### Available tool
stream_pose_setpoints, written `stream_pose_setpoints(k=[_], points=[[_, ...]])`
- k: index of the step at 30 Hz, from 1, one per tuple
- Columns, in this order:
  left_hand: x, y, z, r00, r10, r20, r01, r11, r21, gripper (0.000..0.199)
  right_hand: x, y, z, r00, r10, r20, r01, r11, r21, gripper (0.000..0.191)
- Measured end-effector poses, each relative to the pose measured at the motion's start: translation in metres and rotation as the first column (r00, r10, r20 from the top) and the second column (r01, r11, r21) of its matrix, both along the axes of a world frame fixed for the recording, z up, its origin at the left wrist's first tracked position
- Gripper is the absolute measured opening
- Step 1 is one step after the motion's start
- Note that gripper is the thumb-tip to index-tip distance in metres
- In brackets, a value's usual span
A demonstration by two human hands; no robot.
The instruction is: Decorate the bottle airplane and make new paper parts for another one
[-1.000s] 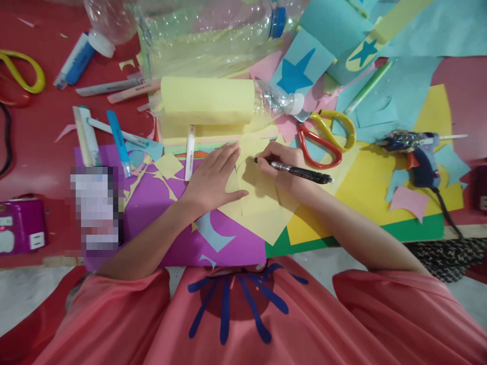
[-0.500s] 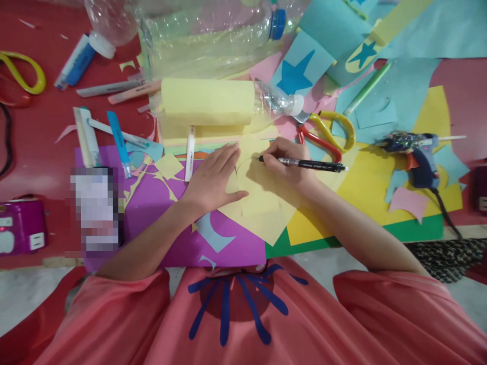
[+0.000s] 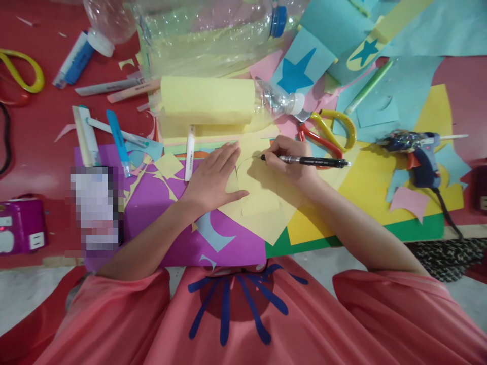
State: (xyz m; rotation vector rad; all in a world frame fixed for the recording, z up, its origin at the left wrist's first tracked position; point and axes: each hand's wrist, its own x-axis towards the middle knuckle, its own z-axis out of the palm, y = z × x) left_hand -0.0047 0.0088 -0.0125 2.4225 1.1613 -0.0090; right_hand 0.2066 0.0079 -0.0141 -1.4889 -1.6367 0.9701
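My left hand (image 3: 213, 177) lies flat with its fingers stretched out on the left part of a pale yellow paper (image 3: 262, 192). Between the fingers of my right hand (image 3: 291, 157) is a black pen (image 3: 323, 161), its tip touching the paper at the end of a thin curved line. Just behind the paper lies a clear bottle wrapped in yellow paper (image 3: 207, 100), its white cap to the right. Scissors with yellow and red handles (image 3: 335, 129) rest beyond my right hand. A white marker (image 3: 189, 152) is close to my left fingertips.
A hot glue gun (image 3: 424, 162) lies at the right on yellow card. Large clear bottles (image 3: 213, 40) are at the back. Markers, paper scraps and a pixelated phone-like object (image 3: 97, 210) are at the left, with a purple device (image 3: 23, 225) at the edge.
The rear end of the pen has tipped slightly away from me and to the right. My left hand has stayed in place on the paper.
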Motion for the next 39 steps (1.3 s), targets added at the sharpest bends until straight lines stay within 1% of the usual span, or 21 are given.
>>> stream_pose_setpoints(k=[3,9,14,17,20,23,27,34,39], points=[[0.0,0.0,0.0,1.0,0.0,-0.019,0.0,1.0,0.001,0.086,0.002,0.0,0.0,1.0,-0.012,0.014,0.012,1.0,0.001,0.018],[-0.002,0.0,-0.003,1.0,-0.011,0.008,0.011,1.0,0.018,0.086,0.003,0.002,-0.001,1.0,-0.017,-0.015,0.017,1.0,0.0,0.023],[0.0,0.0,0.0,0.999,-0.004,-0.041,0.003,1.0,-0.002,0.088,0.004,0.003,-0.001,0.998,-0.036,-0.056,0.036,0.999,0.008,0.024],[0.002,0.0,0.002,0.998,0.002,-0.061,-0.002,1.0,-0.004,0.089,0.004,0.004,0.001,0.997,-0.047,-0.059,0.048,0.999,0.016,0.024],[0.001,0.0,0.0,0.999,0.0,-0.043,0.0,1.0,0.008,0.088,0.004,0.004,0.004,0.997,-0.051,-0.057,0.052,0.999,0.012,0.024],[0.0,0.0,-0.001,1.0,-0.002,-0.02,0.002,1.0,0.015,0.087,0.005,0.004,0.005,0.997,-0.059,-0.043,0.058,0.998,-0.016,0.024],[-0.001,0.0,0.0,1.0,-0.006,-0.029,0.007,1.0,0.005,0.087,0.007,0.005,0.008,0.997,-0.071,-0.019,0.07,0.996,-0.064,0.024],[-0.001,0.0,-0.002,1.0,-0.009,-0.012,0.009,1.0,0.007,0.087,0.006,0.007,0.017,0.994,-0.11,-0.001,0.108,0.982,-0.158,0.027],[-0.002,0.0,-0.003,1.0,-0.01,-0.002,0.01,1.0,0.009,0.087,0.007,0.007,0.021,0.992,-0.121,0.024,0.124,0.976,-0.18,0.03]])
